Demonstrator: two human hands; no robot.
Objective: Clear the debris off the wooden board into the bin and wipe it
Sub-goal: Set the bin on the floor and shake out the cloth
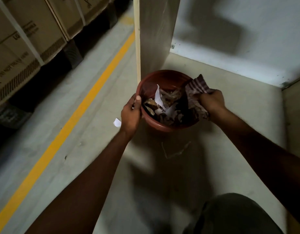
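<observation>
I see the left hand gripping the near-left rim of the red-brown bin, thumb hooked over the edge, fingers hidden underneath. Right hand is bunched round a striped cloth, hanging over the bin's right rim. Wooden board stands approx upright just beyond the bin, bottom end at the far rim; blurred, can't tell if touching. Debris, paper scraps & brown bits, sits inside the bin. One white scrap is on the floor, left of the left hand. Yellow line w/ cardboard boxes far left.
</observation>
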